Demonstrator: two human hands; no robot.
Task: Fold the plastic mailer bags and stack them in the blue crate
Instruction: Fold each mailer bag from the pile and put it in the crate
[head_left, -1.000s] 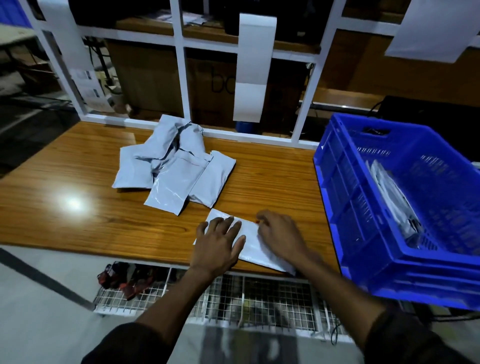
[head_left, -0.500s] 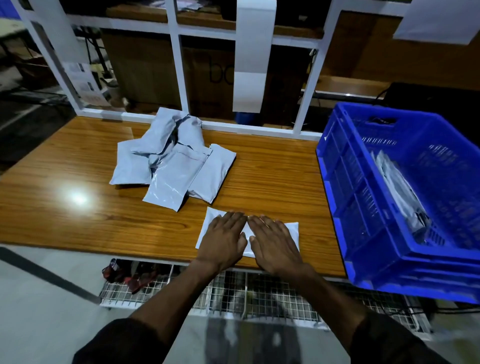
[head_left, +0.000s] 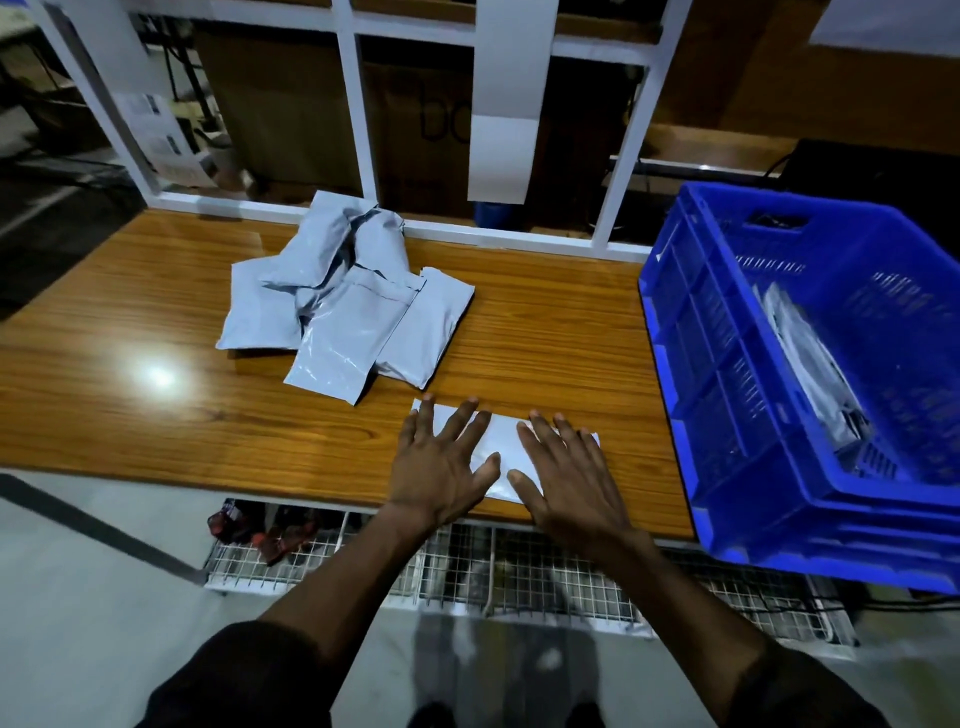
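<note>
A folded white mailer bag (head_left: 505, 441) lies flat near the front edge of the wooden table (head_left: 156, 415). My left hand (head_left: 441, 462) presses on its left part, fingers spread. My right hand (head_left: 566, 473) lies flat on its right part, fingers apart. Behind them a loose pile of several grey mailer bags (head_left: 343, 306) rests mid-table. The blue crate (head_left: 727, 395) stands at the right end of the table with folded bags (head_left: 810, 364) leaning inside it.
A white frame (head_left: 358, 104) runs along the table's back edge, with paper strips (head_left: 506, 98) hanging from it. A wire-mesh shelf (head_left: 467, 571) sits below the front edge. The crate overhangs the table's right front corner.
Both hands have slid apart across the folded bag, from side by side at its middle to its left and right parts, flattening it. The view has shifted slightly.
</note>
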